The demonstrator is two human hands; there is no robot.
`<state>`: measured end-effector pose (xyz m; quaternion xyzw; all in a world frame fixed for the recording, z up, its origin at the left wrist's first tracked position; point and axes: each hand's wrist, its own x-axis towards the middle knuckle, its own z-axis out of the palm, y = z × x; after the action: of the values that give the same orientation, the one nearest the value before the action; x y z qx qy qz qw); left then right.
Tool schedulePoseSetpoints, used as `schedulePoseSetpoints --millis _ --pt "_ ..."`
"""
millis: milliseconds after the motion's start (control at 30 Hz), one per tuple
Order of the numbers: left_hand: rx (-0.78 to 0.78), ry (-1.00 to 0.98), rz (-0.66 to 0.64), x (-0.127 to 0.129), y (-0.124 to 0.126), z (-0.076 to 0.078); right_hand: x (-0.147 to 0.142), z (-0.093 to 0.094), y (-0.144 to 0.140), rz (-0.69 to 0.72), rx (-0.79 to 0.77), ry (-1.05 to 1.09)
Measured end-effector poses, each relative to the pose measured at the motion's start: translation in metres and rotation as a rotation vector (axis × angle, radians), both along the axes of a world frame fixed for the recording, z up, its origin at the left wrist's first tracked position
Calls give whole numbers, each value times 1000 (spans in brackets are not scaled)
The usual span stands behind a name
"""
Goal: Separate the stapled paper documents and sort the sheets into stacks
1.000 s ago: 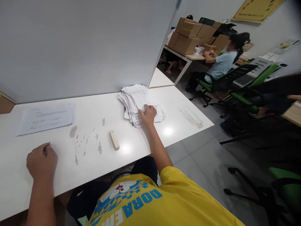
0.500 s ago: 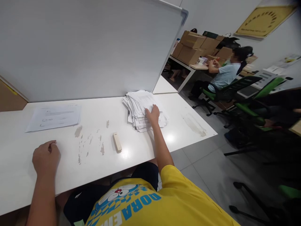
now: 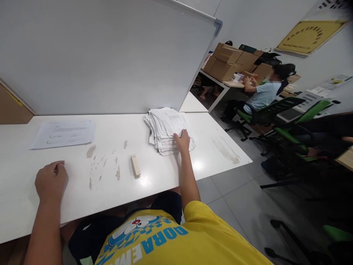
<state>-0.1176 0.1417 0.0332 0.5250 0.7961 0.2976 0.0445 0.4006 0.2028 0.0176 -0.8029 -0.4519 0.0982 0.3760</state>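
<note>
Broadly, largest first: the white board [image 3: 104,55] stands upright along the back of the worktop [image 3: 154,184], smooth and matte, with a rounded metal-edged corner. Worktop is white laminate, glossy enough to throw glare, with brownish scuffed patches near the middle and toward the right end.

Thick stack of papers [image 3: 164,127] sits at the right rear of the worktop, just beside the board's lower corner. Sheets are white, printed, fanned and uneven at the edges; the pile looks full and unsorted. Far left rear, well apart, lies a thin flat set of sheets [image 3: 64,133], squared up and far smaller. Judging by the two piles, most of the paper handling appears left to do.

Right hand [image 3: 182,140] rests on the near edge of the thick stack, grip curled down onto the top sheets; whether it pinches one I cannot tell. Left hand [image 3: 52,180] lies on bare worktop at the near left, grip loosely curled with thumb against fingertips, holding nothing visible.

Smallest: a cream oblong stapler-like object [image 3: 135,166], smooth plastic, lies between the hands, untouched.
</note>
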Motion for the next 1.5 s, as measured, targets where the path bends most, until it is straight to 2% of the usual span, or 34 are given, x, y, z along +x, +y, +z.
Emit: schedulePoseSetpoints --millis 167,433,600,800,1000,1200,1500 --pt "-34 9 2 1 0 1 3 -2 -4 24 16 -5" --pt "-78 4 25 2 2 4 5 -3 8 48 29 -60" --pt "-34 7 -3 -1 2 1 5 -1 11 67 -15 -170" --pt "32 -11 -6 -5 3 -5 3 15 12 92 -82 -324" --pt "10 -23 13 -6 5 -7 4 34 12 130 -192 -398" --pt "10 -18 8 -7 6 -7 -3 41 13 136 -262 -476" --pt "-39 -30 9 -7 4 -5 -4 51 15 119 -320 -459"
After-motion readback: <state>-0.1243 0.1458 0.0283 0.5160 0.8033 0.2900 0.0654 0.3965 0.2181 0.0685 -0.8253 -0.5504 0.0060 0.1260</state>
